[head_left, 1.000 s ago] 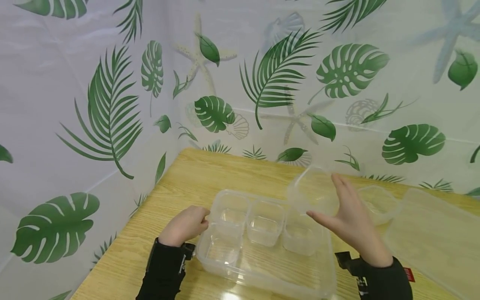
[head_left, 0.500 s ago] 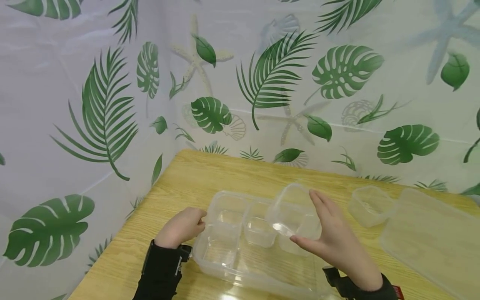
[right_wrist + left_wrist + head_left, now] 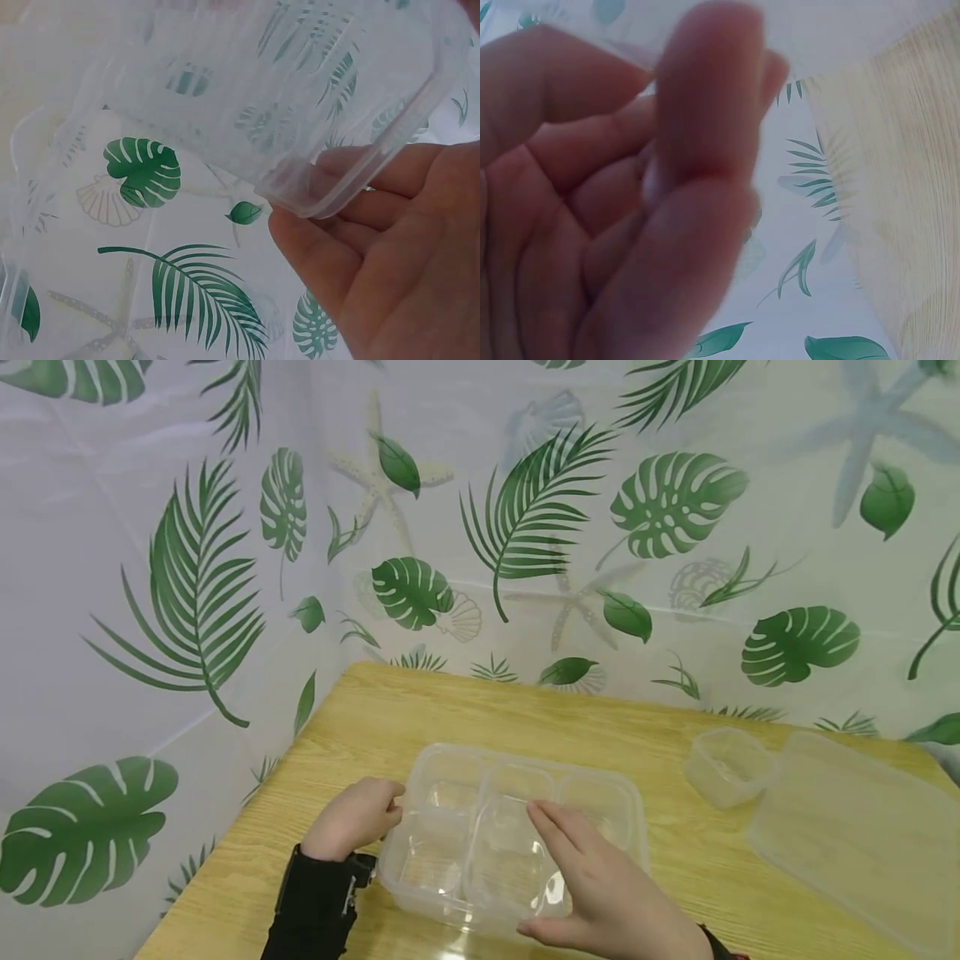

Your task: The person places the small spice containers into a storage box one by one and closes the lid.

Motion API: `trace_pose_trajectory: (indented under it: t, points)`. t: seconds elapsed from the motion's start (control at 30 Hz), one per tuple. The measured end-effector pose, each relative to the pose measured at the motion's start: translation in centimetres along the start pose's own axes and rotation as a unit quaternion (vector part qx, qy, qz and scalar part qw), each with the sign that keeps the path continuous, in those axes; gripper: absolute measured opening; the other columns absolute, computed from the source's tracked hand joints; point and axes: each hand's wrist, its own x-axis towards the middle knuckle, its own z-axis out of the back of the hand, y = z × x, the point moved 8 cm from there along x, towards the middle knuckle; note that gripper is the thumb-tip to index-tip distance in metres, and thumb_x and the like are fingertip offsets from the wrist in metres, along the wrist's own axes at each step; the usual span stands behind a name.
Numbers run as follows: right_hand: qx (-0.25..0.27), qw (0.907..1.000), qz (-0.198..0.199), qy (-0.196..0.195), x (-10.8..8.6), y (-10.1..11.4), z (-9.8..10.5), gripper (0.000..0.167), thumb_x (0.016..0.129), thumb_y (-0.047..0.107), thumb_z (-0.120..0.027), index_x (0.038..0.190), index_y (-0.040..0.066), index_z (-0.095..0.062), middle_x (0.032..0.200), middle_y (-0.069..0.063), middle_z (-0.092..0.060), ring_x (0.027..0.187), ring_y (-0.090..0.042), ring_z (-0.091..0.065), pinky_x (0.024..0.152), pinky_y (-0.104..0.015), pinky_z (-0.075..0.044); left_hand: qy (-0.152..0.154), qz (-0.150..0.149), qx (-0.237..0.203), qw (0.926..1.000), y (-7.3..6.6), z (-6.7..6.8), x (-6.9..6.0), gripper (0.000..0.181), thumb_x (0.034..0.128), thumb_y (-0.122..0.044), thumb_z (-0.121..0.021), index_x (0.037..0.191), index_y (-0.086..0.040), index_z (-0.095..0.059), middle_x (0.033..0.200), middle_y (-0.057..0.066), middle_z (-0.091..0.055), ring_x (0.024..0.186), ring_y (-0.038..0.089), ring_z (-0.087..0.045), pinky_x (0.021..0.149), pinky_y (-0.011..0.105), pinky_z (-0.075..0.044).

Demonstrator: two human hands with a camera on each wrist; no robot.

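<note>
A large clear plastic box [image 3: 427, 906] with smaller clear containers in it stands on the wooden table. Curled fingers of my left hand [image 3: 352, 818] pinch its left rim; the left wrist view shows this hand [image 3: 667, 180] close up, with thumb and finger together. At the box's front middle, my right hand [image 3: 607, 893] grips a clear rectangular container [image 3: 513, 852] between thumb and fingers, low over or inside the box. In the right wrist view the hand [image 3: 390, 240] holds the corner and rim of that container [image 3: 225, 112].
To the right on the table [image 3: 660, 718] stand a small clear container [image 3: 727, 768] and, beside it, a large flat translucent lid [image 3: 855, 835]. A white sheet [image 3: 315, 610] printed with green leaves hangs behind the table and at its left.
My right hand has carried the clear container left and down, from above the box's back right to its front middle. The left hand stays at the left rim.
</note>
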Motion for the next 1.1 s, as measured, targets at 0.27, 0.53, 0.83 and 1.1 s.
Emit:
trace_pose_trajectory:
  t: [0.27,0.53,0.83,1.1]
  points:
    - [0.009,0.9992,-0.031,0.025,-0.1,-0.6,-0.5,0.089,0.072,0.053,-0.062,0.132,-0.005,-0.033,0.129,-0.017,-0.038,0.116,-0.027,-0.039,0.086,-0.041,-0.04,-0.001,0.014,0.008,0.9999,0.1,-0.1,-0.2,0.012,0.0825,-0.003,-0.05,0.074,-0.009,-0.057,0.049,0.001,-0.041,0.041,0.011,-0.044,0.044,0.026,-0.032]
    - [0.01,0.9991,-0.035,0.02,0.3,-1.1,-0.9,0.092,0.069,0.052,-0.066,0.13,-0.009,-0.034,0.129,-0.021,-0.037,0.116,-0.029,-0.038,0.087,-0.041,-0.038,0.004,0.036,0.001,0.9993,0.5,-0.3,-0.2,0.026,0.0834,-0.006,-0.052,0.107,0.0,-0.06,0.053,0.0,-0.045,0.041,0.01,-0.046,0.044,0.026,-0.033]
    - [-0.001,0.9942,-0.062,0.088,-0.2,-1.4,-2.1,0.094,0.069,0.051,-0.067,0.132,-0.009,-0.031,0.131,-0.021,-0.034,0.119,-0.03,-0.036,0.09,-0.04,-0.036,0.006,0.042,-0.005,0.9991,0.3,-0.4,-0.1,0.029,0.0825,-0.005,-0.052,0.11,0.001,-0.059,0.054,0.0,-0.046,0.04,0.011,-0.046,0.043,0.026,-0.032]
    - [-0.021,0.9881,-0.077,0.132,-0.5,-1.3,-2.9,0.092,0.069,0.044,-0.07,0.131,-0.011,-0.03,0.132,-0.024,-0.032,0.121,-0.035,-0.032,0.091,-0.044,-0.034,0.01,0.046,-0.016,0.9987,0.1,-0.3,-0.2,0.026,0.0826,-0.005,-0.053,0.107,0.001,-0.06,0.058,0.0,-0.048,0.042,0.011,-0.047,0.044,0.026,-0.034]
